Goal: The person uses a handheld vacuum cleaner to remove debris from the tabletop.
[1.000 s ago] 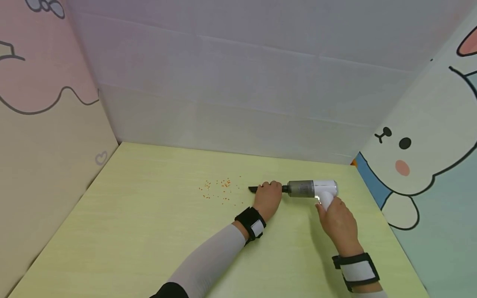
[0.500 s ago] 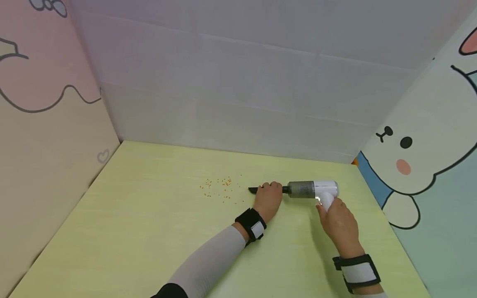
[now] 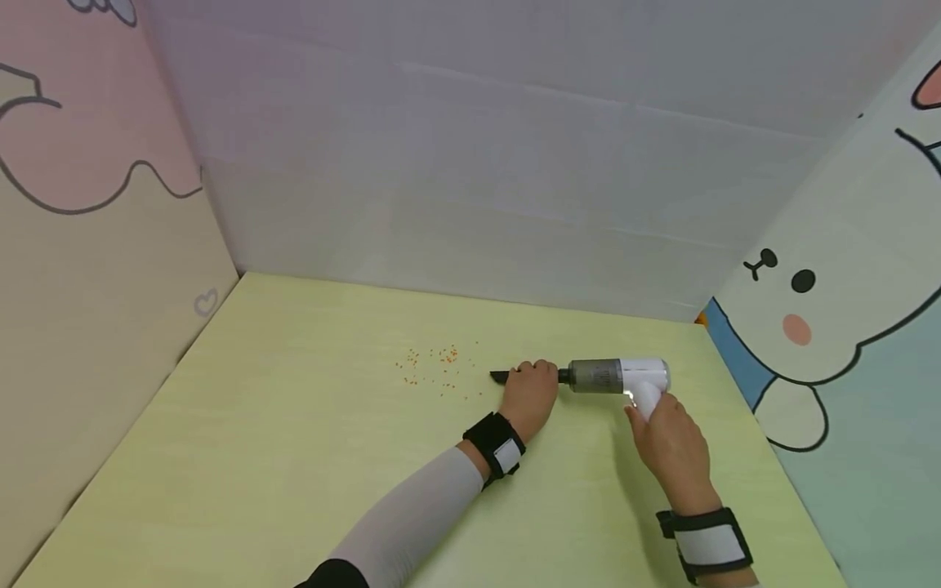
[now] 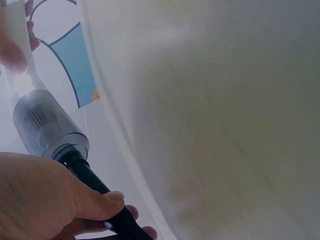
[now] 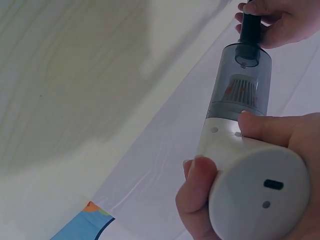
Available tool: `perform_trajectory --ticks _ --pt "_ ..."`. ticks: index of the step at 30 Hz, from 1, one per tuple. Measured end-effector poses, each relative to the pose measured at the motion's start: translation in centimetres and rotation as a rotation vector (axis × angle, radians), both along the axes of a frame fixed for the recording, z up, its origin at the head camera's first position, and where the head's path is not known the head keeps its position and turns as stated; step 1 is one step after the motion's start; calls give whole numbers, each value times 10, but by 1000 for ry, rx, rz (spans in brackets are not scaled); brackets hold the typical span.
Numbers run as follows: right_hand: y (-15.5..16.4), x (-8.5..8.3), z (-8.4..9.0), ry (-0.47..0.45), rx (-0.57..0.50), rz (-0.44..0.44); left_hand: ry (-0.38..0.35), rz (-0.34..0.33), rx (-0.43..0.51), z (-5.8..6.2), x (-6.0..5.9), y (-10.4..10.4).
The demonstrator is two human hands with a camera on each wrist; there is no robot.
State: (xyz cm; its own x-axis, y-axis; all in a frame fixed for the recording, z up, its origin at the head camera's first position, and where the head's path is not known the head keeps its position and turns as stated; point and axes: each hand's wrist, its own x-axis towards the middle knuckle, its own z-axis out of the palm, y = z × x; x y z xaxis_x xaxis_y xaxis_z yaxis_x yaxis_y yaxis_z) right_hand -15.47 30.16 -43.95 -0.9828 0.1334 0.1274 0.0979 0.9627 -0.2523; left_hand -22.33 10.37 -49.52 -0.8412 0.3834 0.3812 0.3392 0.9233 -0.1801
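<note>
A white handheld vacuum cleaner (image 3: 595, 376) with a clear grey dust cup and a black nozzle (image 3: 499, 376) is held level above the table, pointing left. My left hand (image 3: 531, 400) grips the nozzle; in the left wrist view its thumb and fingers wrap the black tube (image 4: 92, 177). My right hand (image 3: 672, 445) holds the white handle. Seen from the right wrist, its thumb lies along the white body (image 5: 260, 190) near a small button. Scattered orange bits (image 3: 450, 354) lie on the table, left of the nozzle tip and apart from it.
The pale yellow table (image 3: 294, 441) is bounded by a plain grey-white back wall (image 3: 456, 204). A pink and cream panel (image 3: 95, 278) stands at the left. Close to the right hand is a panel with a rabbit drawing (image 3: 845, 269).
The head view has shifted slightly. Both hands keep their hold on the vacuum cleaner, which stays in nearly the same place, and the orange bits look unchanged.
</note>
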Motion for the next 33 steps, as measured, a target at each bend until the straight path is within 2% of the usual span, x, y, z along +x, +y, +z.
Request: perform_trajectory --ticks 14,20,24,33 --pt "-3 9 -4 62 23 25 11 0 -18 -1 7 -3" --pt "-5 10 -3 8 15 11 -50 -9 -6 1 9 -5" --pt "-6 11 -2 2 18 11 -81 -15 11 2 10 -5" --pt "-9 13 -3 -24 30 -13 -127 -16 23 12 16 -9"
